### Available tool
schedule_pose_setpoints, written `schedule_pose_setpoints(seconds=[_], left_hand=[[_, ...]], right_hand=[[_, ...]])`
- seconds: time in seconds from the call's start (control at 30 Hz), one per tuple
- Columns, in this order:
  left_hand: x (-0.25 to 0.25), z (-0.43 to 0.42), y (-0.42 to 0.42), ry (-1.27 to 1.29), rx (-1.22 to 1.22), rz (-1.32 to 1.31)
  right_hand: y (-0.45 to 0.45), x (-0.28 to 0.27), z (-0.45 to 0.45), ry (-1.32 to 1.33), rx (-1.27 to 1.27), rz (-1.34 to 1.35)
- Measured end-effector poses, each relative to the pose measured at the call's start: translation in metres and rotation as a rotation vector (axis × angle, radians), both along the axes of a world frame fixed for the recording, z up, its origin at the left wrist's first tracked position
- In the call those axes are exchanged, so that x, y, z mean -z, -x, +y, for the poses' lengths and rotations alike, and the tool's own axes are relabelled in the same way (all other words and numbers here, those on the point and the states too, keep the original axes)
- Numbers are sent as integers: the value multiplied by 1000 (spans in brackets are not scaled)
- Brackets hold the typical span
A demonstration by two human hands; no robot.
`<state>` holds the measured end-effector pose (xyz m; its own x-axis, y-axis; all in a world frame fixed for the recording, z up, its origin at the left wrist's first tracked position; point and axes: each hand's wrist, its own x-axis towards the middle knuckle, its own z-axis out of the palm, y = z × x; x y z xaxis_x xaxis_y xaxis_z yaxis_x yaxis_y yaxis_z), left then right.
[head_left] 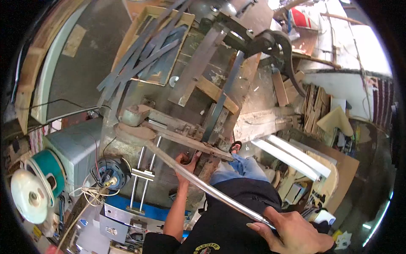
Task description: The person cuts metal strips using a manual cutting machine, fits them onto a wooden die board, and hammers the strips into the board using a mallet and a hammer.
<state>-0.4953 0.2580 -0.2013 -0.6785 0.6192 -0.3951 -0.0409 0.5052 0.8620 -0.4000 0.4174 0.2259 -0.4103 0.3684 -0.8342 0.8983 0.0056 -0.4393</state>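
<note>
My right hand (294,230) is closed around the end of a long metal lever (203,184) at the lower right. The lever slants up and left to a heavy, worn lever machine (177,134) in the middle. A long flat metal strip (220,110) runs down to the machine's near side, where its end is hidden. My left hand (187,165) is beside the machine's lower edge, partly behind the lever. Its fingers are curled; what they grip, if anything, cannot be made out.
A cardboard box (188,21) with several metal strips (148,59) lies beyond the machine. A curved iron arm (287,55) rises at upper right. On the left are a grey metal case (76,139) and a motor (112,173) with loose wires. White metal channels (292,156) lie right.
</note>
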Motion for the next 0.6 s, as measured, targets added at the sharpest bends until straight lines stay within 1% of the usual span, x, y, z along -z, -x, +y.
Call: schedule_pose_setpoints(seconds=[0.03, 0.07, 0.13, 0.17, 0.2, 0.27, 0.37, 0.43, 0.53, 0.57, 0.6], left_hand=[[1, -1, -1, 61, -22, -46], [1, -1, -2, 69, -10, -60], [-6, 1, 1, 75, -25, -177], [0, -2, 1, -20, 2, -74], [2, -3, 1, -14, 7, -79], [5, -7, 1, -23, 38, -21], [3, -6, 1, 28, 22, -90], [-3, -2, 3, 37, 29, -87], [-5, 0, 5, 18, 34, -87], [-6, 0, 5, -6, 34, -95], [10, -8, -1, -7, 29, -95]], right_hand=[[2, 1, 1, 2, -9, -31], [4, 2, 2, 3, -22, -62], [8, 4, 5, 24, -7, -117], [8, 5, 5, -12, 5, -99], [9, 6, 6, -48, 16, -79], [11, 6, 10, -39, 27, -86], [12, 7, 12, -33, 30, -89], [12, 8, 11, -28, 25, -87], [7, 17, 13, -47, -37, -124], [2, 27, 17, -3, -181, -224], [-7, 41, 19, 41, -325, -324]])
